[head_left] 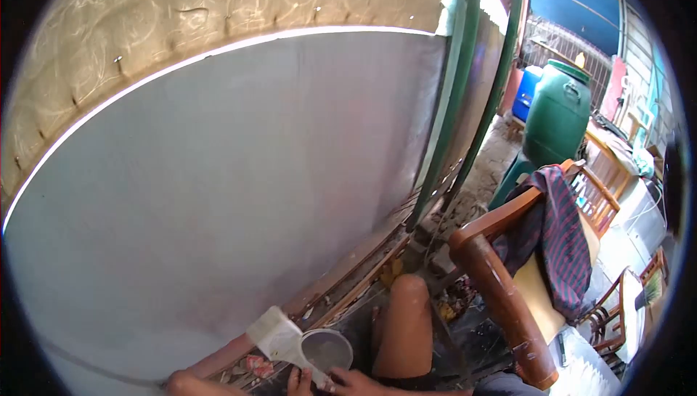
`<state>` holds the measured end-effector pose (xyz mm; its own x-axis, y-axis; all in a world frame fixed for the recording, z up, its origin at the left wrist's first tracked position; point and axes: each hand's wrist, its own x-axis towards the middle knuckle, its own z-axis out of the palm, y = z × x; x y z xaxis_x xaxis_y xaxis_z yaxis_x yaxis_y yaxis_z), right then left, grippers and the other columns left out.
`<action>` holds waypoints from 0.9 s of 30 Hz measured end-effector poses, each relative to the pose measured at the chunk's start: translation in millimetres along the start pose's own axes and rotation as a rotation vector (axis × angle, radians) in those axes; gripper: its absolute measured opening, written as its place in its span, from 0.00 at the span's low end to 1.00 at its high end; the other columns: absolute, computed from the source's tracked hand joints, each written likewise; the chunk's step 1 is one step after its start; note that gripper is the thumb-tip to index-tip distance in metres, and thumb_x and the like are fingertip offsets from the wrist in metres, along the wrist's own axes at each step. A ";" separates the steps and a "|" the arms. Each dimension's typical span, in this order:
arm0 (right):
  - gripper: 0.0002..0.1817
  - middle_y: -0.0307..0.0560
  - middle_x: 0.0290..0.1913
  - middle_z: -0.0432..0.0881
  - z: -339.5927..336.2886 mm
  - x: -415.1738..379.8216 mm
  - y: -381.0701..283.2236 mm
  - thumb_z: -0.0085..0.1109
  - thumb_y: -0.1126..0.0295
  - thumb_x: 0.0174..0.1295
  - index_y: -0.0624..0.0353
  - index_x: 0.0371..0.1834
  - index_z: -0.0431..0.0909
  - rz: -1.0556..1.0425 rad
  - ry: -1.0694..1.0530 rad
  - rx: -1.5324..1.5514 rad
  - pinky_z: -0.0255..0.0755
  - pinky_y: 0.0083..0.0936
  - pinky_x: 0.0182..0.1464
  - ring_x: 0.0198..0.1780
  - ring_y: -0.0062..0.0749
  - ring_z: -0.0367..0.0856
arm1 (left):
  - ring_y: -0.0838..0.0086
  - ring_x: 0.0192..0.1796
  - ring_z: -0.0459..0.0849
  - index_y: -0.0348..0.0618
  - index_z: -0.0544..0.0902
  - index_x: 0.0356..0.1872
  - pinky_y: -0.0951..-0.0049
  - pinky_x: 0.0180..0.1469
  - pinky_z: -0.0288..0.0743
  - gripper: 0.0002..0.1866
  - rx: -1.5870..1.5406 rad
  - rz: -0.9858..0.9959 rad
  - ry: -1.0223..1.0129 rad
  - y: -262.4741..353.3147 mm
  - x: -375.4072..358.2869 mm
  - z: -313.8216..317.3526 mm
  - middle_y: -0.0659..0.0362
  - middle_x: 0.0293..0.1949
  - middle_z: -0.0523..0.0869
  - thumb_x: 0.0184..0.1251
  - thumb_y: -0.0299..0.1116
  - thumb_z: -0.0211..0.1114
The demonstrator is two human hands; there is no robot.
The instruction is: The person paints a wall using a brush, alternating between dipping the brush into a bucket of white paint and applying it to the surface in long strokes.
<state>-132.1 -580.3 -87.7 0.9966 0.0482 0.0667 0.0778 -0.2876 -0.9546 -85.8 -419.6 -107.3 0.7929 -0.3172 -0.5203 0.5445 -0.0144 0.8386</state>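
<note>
at the bottom edge, both hands are being cut off: the right hand [353, 383] is gripping the handle of a pale flat-headed tool [274, 334], while the left hand [300, 381] is touching beside it, its grip impossible to tell. the tool's head is sitting left of a bucket [341, 344], whose contents are staying unclear. 1 grey panel [239, 164] is bordering the left; a wooden chair [501, 287] is narrowing the right, beyond 1 raised knee [410, 301].

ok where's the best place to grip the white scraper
Probably the scraper is best gripped by its narrow handle, coming from the person's side: the wide blade points away, toward the grey panel, while the handle runs back toward the left hand and right hand.
</note>
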 end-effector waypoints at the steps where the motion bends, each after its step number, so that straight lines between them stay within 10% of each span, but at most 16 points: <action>1: 0.23 0.56 0.32 0.74 -1.0 -0.9 -13.8 0.55 0.59 0.65 0.63 0.57 0.68 0.168 -0.107 -0.029 0.70 0.35 0.37 0.32 0.38 0.72 | 0.59 0.69 0.60 0.46 0.57 0.72 0.64 0.68 0.56 0.28 0.117 0.053 -0.026 -13.9 5.2 -7.5 0.52 0.71 0.58 0.75 0.40 0.49; 15: 0.20 0.49 0.27 0.75 17.8 -4.5 58.1 0.45 0.65 0.70 0.65 0.59 0.67 -0.016 0.307 -0.157 0.70 0.30 0.33 0.25 0.34 0.71 | 0.65 0.62 0.70 0.42 0.60 0.70 0.66 0.61 0.65 0.31 -0.163 -0.045 -0.280 -31.3 27.8 6.7 0.54 0.64 0.69 0.74 0.51 0.47; 17: 0.17 0.59 0.29 0.80 -31.3 10.1 14.6 0.53 0.57 0.65 0.59 0.46 0.75 0.211 0.149 -0.290 0.73 0.38 0.33 0.30 0.53 0.80 | 0.65 0.61 0.71 0.42 0.62 0.69 0.66 0.61 0.65 0.30 -0.094 -0.070 -0.080 -46.7 25.5 9.4 0.55 0.62 0.71 0.73 0.51 0.48; 27: 0.18 0.59 0.24 0.79 -70.9 52.1 -14.8 0.59 0.52 0.58 0.59 0.29 0.80 0.318 0.073 -0.700 0.74 0.46 0.35 0.30 0.56 0.80 | 0.70 0.43 0.79 0.43 0.77 0.49 0.68 0.48 0.73 0.15 -0.216 -0.057 -0.032 5.2 10.7 6.9 0.59 0.40 0.80 0.73 0.41 0.50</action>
<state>-79.4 -641.3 -49.6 0.9712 -0.1943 -0.1379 -0.2380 -0.8159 -0.5269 -76.4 -429.6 -107.5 0.7521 -0.3519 -0.5572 0.6367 0.1697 0.7522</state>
